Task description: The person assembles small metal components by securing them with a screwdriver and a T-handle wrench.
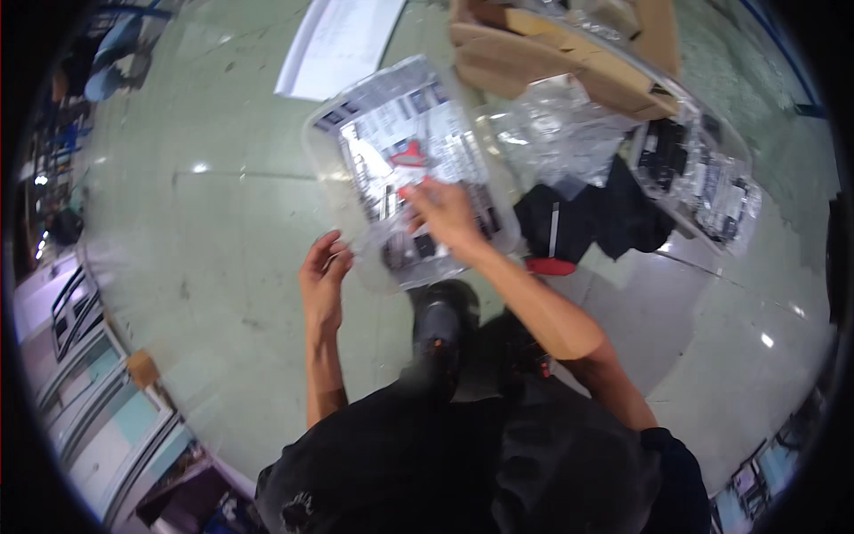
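Observation:
A clear plastic bin [318,156] lies on the floor before me, with packaged parts and dark small pieces inside. My right hand [445,216] reaches over its middle, fingers bent down and pressed together; what they hold, if anything, I cannot make out. Just beyond those fingers is a red piece [408,154] on the packages. At the bin's near left side my left hand [324,271] has its thumb and fingers curled together. Its fingertips meet the edge of a thin clear plastic bag [366,244], which stretches over the bin's near left corner.
White papers [342,49] lie beyond the bin. A cardboard box [534,58], crumpled clear plastic [556,125] and a second bin [743,151] of wrapped parts are at the right. A red-handled tool [551,266] lies by dark cloth [556,222]. Framed panels [107,427] stand at the left.

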### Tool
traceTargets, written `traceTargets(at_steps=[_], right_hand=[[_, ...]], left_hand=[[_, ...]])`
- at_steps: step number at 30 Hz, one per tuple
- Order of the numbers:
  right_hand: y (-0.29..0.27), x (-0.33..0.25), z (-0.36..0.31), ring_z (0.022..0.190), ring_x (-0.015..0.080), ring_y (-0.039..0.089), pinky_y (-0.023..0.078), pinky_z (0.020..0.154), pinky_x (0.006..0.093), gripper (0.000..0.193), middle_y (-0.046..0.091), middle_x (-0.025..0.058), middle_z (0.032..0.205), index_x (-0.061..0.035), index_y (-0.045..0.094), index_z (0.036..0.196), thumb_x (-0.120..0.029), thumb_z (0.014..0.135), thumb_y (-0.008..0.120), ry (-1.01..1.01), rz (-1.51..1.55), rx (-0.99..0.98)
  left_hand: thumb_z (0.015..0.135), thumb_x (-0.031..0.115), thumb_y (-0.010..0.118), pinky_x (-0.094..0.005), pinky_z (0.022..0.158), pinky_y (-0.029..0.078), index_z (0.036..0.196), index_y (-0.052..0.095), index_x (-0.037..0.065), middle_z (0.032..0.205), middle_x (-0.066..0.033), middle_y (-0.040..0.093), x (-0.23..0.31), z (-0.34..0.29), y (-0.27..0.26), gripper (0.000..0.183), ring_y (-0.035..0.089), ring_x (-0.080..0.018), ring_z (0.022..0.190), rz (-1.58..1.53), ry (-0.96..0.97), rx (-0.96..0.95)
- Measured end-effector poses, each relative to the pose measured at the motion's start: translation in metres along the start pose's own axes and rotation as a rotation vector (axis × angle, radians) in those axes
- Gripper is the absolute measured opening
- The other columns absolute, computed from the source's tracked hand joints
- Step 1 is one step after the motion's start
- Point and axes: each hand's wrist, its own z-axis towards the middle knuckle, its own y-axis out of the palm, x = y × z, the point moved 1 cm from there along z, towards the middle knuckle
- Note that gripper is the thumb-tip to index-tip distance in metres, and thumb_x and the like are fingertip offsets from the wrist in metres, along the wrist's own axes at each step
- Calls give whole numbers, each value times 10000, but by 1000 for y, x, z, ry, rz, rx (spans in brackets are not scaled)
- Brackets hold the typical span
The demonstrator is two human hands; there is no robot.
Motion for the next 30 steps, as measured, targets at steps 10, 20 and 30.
traceTargets(at_steps=[10,20,30], right_hand=[[28,7,-5,660,100,525,472,642,282,184,504,0,781,-53,501,837,-108,890,669,-572,-131,249],[-7,-32,-52,796,180,478,411,721,313,356,480,74,913,-48,504,1023,-390,959,426,-882,4,322],[-87,-36,-105,795,193,610,497,662,278,170,585,76,954,-30,671,931,14,770,703,-843,-831,-241]], left_hand=[[980,187,559,-255,509,386,864,645,7,654,-32,583,18,-14,77,231,493,-82,570,578,82,5],[979,167,552,-228,615,471,1104,641,33,926,-21,663,8,-40,128,203,586,-90,825,-365,-321,-281],[891,42,652,-225,706,477,1110,642,21,978,-26,666,14,-35,95,220,592,-82,823,-240,-208,-310]])
